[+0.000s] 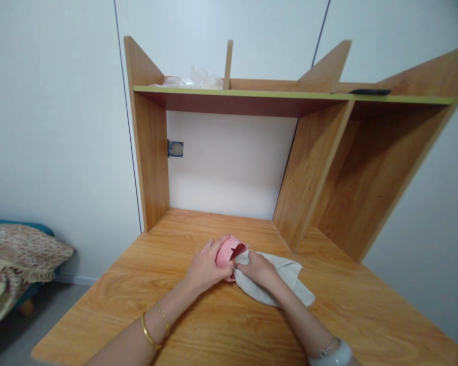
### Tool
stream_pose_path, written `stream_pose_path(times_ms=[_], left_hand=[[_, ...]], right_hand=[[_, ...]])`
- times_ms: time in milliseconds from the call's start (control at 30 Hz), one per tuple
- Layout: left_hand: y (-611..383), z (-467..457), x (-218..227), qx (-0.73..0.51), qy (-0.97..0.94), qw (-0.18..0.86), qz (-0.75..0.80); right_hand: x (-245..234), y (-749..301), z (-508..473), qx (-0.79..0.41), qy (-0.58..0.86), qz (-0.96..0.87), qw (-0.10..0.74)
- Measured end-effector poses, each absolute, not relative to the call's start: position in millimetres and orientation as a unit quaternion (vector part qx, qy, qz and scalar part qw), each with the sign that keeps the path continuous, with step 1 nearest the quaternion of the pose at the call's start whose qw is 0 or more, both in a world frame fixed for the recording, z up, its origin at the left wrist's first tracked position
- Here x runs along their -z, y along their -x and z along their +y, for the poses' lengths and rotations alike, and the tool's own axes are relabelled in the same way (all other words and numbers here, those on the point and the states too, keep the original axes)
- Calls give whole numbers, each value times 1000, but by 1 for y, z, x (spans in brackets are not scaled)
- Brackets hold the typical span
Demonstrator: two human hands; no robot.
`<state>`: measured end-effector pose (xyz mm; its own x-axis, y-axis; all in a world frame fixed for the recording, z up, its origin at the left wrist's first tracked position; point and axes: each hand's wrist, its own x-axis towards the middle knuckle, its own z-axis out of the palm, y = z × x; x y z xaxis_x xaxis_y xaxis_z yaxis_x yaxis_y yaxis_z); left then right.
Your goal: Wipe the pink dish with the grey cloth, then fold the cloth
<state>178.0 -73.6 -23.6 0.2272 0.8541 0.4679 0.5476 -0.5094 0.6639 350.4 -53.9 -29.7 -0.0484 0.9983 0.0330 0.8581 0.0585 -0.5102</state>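
Note:
My left hand (pixel 205 267) wraps around a small pink cup (pixel 226 251) tipped on its side, its dark red inside facing right. My right hand (pixel 257 268) grips a pale grey-white cloth (pixel 290 278) and presses part of it into the cup's mouth. The rest of the cloth trails to the right on the wooden desk (pixel 198 325). Both hands rest low over the desk's middle, touching each other around the cup.
A wooden hutch with an upright divider (pixel 309 178) stands at the desk's back. Its top shelf (pixel 252 94) carries crumpled clear plastic (pixel 193 79) on the left and a flat dark object (pixel 369 92) on the right. A bed with a patterned blanket (pixel 15 254) lies far left.

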Motion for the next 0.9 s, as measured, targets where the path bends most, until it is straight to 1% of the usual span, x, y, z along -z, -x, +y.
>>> stream_pose_path(times_ms=[100,200,333,433,500,600,667,767,900], left_hand=[[-177,-72,23,-419,-766,181,453],[-174,-66,24,-436,-757,207,440],[-172,-61,25,-448,-748,242,426],[-172,-62,24,-447,-749,247,422],[-172,-64,23,-436,-749,234,441],[-171,-66,22,-393,-736,208,511],[-172,-66,24,-378,-727,207,534],[-176,-64,34,-414,-730,255,481],[-185,-60,47,-449,-711,374,391]], right_hand=[[27,-345,-51,-164,674,-700,169],[23,-341,-47,-134,698,-685,157],[22,-338,-46,-88,724,-667,152],[23,-339,-47,-72,728,-664,153],[23,-340,-48,-72,732,-660,153],[22,-343,-47,-82,749,-640,151],[21,-345,-47,-93,759,-626,150],[23,-346,-47,-104,761,-621,156],[31,-347,-46,-110,748,-634,164]])
